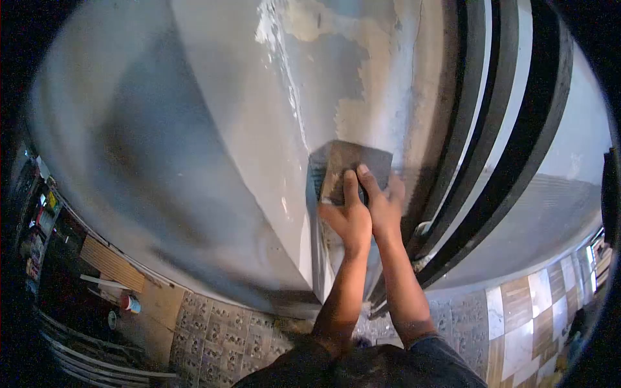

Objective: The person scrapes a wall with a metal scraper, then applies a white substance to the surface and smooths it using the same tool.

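Note:
A flat brown board or block [336,161] lies against the wall surface [323,77] near the centre of the view. My left hand [351,213] presses on its lower part, with the thumb out to the left side and a finger stretched up over its face. Beside it, my right hand [383,197] holds the right part, its fingers spread over the face and edge. The two hands touch or nearly touch. Above the board, a white streak [288,71] runs down the wall corner, with patchy grey and tan areas to its right.
Dark curved bars [517,155] run down the right side, close to my right hand. Patterned floor tiles [220,330] and checkered tiles [530,310] lie below. At the lower left are a small bucket [131,304], a corrugated brown sheet [112,264] and long pale strips.

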`<act>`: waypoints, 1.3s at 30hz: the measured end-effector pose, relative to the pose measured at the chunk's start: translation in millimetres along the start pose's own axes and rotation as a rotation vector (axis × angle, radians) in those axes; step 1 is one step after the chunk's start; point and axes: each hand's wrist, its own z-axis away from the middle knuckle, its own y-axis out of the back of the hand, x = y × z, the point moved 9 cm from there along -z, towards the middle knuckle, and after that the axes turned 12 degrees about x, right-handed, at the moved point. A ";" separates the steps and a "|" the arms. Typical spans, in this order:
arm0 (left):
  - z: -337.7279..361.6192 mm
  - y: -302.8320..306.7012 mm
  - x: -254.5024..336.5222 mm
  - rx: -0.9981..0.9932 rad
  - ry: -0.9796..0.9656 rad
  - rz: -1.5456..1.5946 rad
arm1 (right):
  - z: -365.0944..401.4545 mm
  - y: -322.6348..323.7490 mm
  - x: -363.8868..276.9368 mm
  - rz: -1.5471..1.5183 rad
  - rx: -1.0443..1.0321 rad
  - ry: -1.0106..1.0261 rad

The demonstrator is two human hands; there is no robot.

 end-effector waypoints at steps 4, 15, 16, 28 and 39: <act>-7.9 -1.4 19.1 0.031 -0.143 0.056 | -5.9 -12.6 -11.7 -0.067 -0.008 0.072; -9.8 -0.5 10.3 -0.011 -0.044 0.048 | -3.6 -14.5 2.1 -0.140 -0.051 -0.018; -9.6 -0.4 8.2 -0.011 -0.033 0.062 | -3.1 -14.4 1.2 -0.144 -0.050 0.011; -10.4 1.2 16.9 0.005 -0.094 0.087 | -4.7 -23.9 1.0 -0.231 -0.128 0.036; -11.8 2.3 25.0 -0.010 -0.103 -0.054 | -2.8 -25.5 13.8 -0.248 -0.057 -0.044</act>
